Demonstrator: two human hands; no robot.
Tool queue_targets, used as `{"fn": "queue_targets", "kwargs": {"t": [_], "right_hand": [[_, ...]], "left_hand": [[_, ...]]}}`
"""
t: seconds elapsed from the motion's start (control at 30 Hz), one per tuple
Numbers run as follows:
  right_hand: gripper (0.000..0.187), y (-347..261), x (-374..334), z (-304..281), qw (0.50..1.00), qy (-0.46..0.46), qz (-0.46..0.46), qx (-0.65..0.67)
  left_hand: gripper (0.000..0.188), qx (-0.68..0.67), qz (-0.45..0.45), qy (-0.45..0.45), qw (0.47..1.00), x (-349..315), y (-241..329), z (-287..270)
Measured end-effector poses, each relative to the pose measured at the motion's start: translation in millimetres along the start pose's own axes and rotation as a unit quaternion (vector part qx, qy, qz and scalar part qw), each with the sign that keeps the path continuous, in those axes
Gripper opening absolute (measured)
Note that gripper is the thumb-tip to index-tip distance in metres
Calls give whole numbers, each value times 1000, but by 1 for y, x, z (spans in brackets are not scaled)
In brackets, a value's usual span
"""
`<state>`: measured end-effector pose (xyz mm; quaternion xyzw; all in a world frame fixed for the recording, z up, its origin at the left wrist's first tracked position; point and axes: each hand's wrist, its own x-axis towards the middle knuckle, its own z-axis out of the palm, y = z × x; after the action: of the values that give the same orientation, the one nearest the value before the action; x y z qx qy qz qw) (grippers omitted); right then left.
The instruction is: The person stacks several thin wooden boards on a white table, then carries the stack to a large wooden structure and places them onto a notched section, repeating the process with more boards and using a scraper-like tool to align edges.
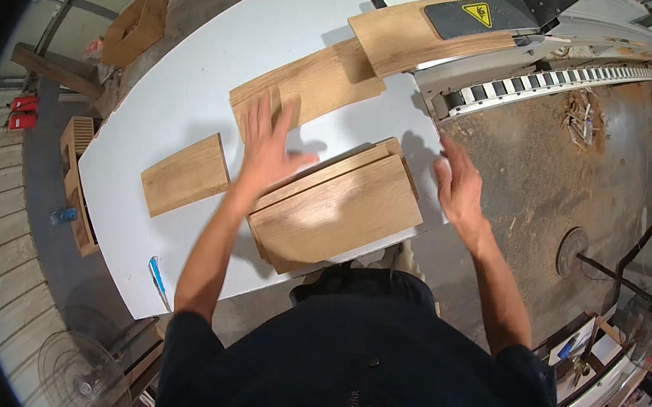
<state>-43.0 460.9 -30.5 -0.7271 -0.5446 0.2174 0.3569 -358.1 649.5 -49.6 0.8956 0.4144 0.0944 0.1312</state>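
A stack of wooden boards (340, 217) lies near the front edge of the white table (215, 109), its pieces slightly out of line. Over the stack's left end and the gap behind it, my left hand (269, 148) is open, fingers spread, holding nothing. Just off the stack's right side, my right hand (459, 189) is held open with loosely bent fingers and nothing in them. Farther back lies a longer wooden board (321, 81), partly behind my left fingers. Another board (395, 37) overlaps it and reaches under a dark machine cover (479, 17). A shorter board (185, 176) rests left of my left forearm.
A blue-handled cutter knife (157, 276) lies at the table's front left corner. Beyond the right edge runs a roller conveyor (552, 83) above a dusty floor. A cardboard box (133, 29) stands at the far left, and a fan (81, 377) at the lower left.
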Motion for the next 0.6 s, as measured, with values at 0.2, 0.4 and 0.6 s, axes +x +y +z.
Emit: {"fn": "queue_targets", "kwargs": {"t": [0.2,0.4,0.6], "right_hand": [[44,-12,-44,-4,999,20,29,23],[44,-24,-52,-7,999,20,-38,13],[56,-97,-34,47,953,-26,-284,100]], "left_hand": [[115,56,6,-117,991,88,-27,-5],[109,-19,9,-62,998,25,-5,-39],[115,-21,20,-99,995,-106,73,-34]]}}
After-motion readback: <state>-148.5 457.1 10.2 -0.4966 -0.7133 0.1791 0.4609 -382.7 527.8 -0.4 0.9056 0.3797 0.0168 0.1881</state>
